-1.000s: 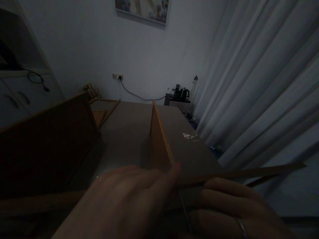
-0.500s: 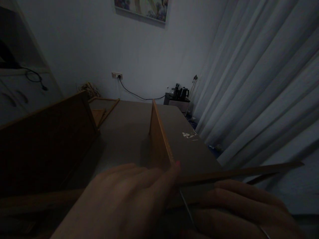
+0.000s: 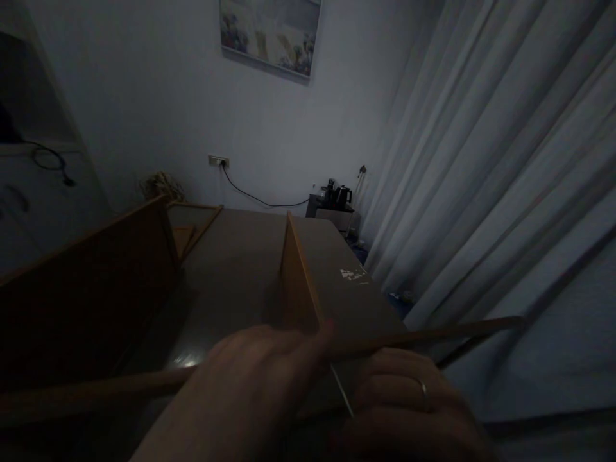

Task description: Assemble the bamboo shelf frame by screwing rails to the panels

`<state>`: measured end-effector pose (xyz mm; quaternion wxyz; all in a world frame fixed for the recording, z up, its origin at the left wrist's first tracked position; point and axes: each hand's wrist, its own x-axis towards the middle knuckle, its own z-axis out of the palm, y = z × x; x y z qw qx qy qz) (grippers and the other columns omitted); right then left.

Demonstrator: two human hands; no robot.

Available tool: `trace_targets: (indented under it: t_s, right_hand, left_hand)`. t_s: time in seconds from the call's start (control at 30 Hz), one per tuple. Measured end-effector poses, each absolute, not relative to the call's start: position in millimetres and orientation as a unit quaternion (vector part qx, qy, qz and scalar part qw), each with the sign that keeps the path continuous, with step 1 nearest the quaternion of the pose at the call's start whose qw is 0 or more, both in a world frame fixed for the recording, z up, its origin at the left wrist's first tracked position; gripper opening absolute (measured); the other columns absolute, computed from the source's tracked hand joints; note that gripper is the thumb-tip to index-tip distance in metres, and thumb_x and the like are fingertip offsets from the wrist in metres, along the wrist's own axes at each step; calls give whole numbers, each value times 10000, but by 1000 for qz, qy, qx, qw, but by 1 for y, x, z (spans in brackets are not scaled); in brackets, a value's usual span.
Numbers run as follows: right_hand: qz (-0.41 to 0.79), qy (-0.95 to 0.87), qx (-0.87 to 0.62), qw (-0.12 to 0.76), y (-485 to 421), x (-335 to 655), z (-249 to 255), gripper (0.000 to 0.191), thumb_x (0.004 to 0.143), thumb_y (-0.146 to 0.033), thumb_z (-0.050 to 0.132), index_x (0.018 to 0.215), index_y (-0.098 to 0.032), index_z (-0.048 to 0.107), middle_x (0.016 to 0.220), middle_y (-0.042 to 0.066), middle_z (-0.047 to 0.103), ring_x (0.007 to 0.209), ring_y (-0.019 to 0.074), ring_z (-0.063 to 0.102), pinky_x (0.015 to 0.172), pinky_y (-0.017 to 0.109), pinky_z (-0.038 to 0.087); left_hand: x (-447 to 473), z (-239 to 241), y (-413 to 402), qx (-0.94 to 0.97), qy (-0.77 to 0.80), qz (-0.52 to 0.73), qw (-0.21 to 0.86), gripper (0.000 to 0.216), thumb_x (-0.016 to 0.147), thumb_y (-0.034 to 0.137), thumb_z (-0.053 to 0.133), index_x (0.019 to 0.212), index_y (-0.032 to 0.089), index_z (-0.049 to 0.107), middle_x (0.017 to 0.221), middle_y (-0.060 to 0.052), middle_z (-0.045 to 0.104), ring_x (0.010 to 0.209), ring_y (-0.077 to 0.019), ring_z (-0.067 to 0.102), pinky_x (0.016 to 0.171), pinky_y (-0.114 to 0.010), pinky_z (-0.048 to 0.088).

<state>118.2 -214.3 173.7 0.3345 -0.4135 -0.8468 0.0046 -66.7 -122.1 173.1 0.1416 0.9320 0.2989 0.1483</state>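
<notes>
My left hand [image 3: 260, 378] is closed over the near end of an upright wooden panel [image 3: 301, 282], where it meets a wooden rail [image 3: 375, 345] running crosswise. Its thumb lies along the panel's top edge. To the right, my right hand [image 3: 404, 404] is curled, with a ring on one finger. From it a thin metal shaft [image 3: 341, 388], which looks like a screwdriver's, points up to the joint by my left thumb. The handle is hidden in my fingers, and the tip is not clear. A darker wooden panel [image 3: 96, 289] stands at the left.
The panels stand on a grey-brown tabletop [image 3: 235, 256]. White scraps [image 3: 352, 274] lie toward its right edge. Wooden frame pieces [image 3: 202, 231] lie at the far left. A pale curtain [image 3: 481, 192] hangs at the right. Beyond the table, a small cabinet [image 3: 332, 218] holds a black kettle [image 3: 343, 196].
The view has tilted up and shifted slightly. My right hand has turned and drawn closer to my left hand, and its ring now shows on top. My left hand keeps its hold.
</notes>
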Motion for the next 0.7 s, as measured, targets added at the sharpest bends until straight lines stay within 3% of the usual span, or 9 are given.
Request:
trace_targets:
  t_s: [0.2,0.5,0.7]
  right_hand:
    - [41,-795,-423,433,-219,111,158,212,899,-370,602,831,-188,687,686,-7,684,660,96,623,633,195,483]
    - [-6,-695,-498,519,-227,88,159,199,885,-370,620,791,-224,718,670,-21,705,623,108,664,584,182,504]
    - [36,-667,-502,550,-227,76,140,193,866,-371,643,775,-220,721,689,-1,714,646,122,678,585,185,510]
  left_hand:
    - [-66,188,-126,948,274,94,129,667,759,20,499,1352,326,503,1074,-27,737,899,-197,701,756,-258,526]
    - [-62,189,-126,952,274,91,105,504,826,119,529,1310,259,544,1114,-76,717,948,-250,699,803,-365,552]
    - [-60,191,-130,960,257,94,60,495,807,177,542,1302,189,542,979,-75,738,837,-271,708,682,-352,553]
